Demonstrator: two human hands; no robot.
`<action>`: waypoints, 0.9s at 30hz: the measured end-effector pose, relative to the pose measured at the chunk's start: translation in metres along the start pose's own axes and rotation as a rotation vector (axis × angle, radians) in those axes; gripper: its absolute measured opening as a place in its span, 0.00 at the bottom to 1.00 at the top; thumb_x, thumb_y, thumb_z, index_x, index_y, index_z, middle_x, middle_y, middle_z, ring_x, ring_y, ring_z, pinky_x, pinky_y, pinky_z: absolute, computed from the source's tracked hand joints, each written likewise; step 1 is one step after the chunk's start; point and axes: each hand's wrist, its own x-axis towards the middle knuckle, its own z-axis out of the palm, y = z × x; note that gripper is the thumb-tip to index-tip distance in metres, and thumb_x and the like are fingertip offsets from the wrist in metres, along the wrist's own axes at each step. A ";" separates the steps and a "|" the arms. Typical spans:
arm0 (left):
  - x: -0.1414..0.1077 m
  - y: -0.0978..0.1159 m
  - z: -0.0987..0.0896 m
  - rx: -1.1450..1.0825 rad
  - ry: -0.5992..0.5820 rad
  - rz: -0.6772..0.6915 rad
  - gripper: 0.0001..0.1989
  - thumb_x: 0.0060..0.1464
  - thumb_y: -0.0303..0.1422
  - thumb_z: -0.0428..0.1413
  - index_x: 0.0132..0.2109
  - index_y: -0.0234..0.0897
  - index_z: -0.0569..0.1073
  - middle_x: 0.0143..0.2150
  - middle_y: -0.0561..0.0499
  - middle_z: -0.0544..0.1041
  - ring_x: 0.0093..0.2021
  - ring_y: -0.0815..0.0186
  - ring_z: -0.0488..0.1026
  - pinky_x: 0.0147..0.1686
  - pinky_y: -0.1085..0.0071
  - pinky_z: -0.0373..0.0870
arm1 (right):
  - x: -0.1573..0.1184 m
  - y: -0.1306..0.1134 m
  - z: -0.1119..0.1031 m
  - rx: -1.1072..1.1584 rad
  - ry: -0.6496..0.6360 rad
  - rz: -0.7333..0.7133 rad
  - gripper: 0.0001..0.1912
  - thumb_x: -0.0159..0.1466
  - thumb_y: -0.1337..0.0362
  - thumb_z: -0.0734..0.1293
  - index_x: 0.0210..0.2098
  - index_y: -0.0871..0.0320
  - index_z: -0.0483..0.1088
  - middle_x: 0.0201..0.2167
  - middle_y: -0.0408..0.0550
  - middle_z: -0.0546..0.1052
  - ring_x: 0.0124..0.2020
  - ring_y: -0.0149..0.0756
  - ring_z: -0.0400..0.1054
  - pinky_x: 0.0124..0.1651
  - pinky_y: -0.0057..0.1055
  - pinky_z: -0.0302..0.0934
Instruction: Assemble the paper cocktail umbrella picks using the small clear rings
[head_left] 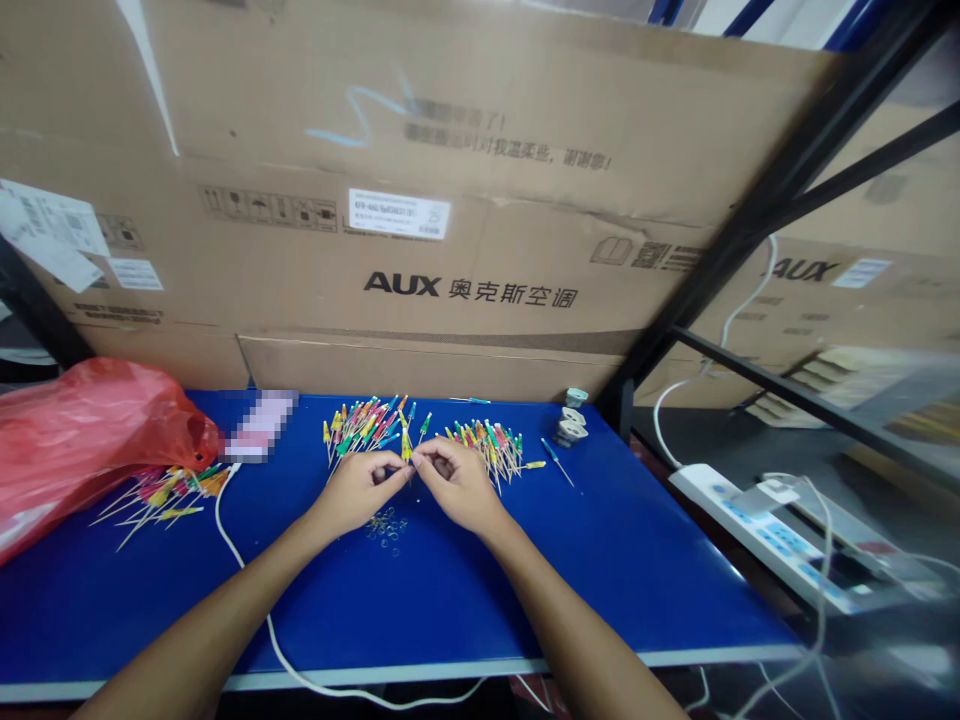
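My left hand (364, 490) and my right hand (459, 487) meet over the blue table, thumbs and forefingers pinched together. Between their fingertips stands a closed yellow cocktail umbrella (406, 445), its lower part hidden by the fingers. Behind my left hand lies a pile of folded paper cocktail umbrellas (361, 425) in mixed colours. A second pile of folded umbrellas (491, 450) lies beside my right hand, sticks pointing towards me. Small clear rings (386, 530) are scattered just below my left hand.
A red plastic bag (105, 430) at the left has more umbrellas (169, 490) at its mouth. A white cable (277, 640) crosses the table from a blurred phone-like object (259, 428). Small stacked containers (572, 420) stand back right. A large carton (420, 350) walls the back; a power strip (757, 535) lies right.
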 end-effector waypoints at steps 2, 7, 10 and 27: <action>0.000 0.001 -0.001 0.031 0.004 0.015 0.18 0.63 0.44 0.55 0.34 0.36 0.81 0.18 0.58 0.62 0.19 0.72 0.55 0.21 0.74 0.47 | 0.000 -0.003 -0.001 -0.031 0.002 0.006 0.10 0.69 0.58 0.65 0.36 0.54 0.76 0.30 0.47 0.77 0.30 0.36 0.68 0.31 0.31 0.60; 0.000 0.005 -0.003 0.041 0.000 0.035 0.18 0.63 0.44 0.55 0.36 0.37 0.81 0.17 0.58 0.63 0.19 0.71 0.56 0.21 0.74 0.48 | 0.000 -0.006 -0.003 -0.056 0.013 0.003 0.11 0.68 0.57 0.65 0.34 0.54 0.76 0.28 0.47 0.75 0.28 0.36 0.66 0.30 0.31 0.58; 0.000 0.004 -0.002 0.032 -0.001 0.027 0.15 0.63 0.42 0.55 0.37 0.37 0.81 0.19 0.58 0.65 0.20 0.71 0.57 0.22 0.74 0.49 | 0.000 -0.006 -0.003 -0.058 0.017 -0.002 0.10 0.69 0.59 0.64 0.35 0.54 0.75 0.28 0.46 0.74 0.28 0.36 0.65 0.30 0.31 0.57; 0.003 0.001 -0.003 0.087 0.063 0.053 0.17 0.64 0.40 0.53 0.31 0.35 0.78 0.22 0.56 0.67 0.22 0.70 0.61 0.24 0.73 0.53 | -0.001 -0.008 -0.005 -0.155 0.080 -0.042 0.10 0.69 0.60 0.63 0.31 0.54 0.69 0.26 0.45 0.70 0.28 0.35 0.62 0.31 0.31 0.55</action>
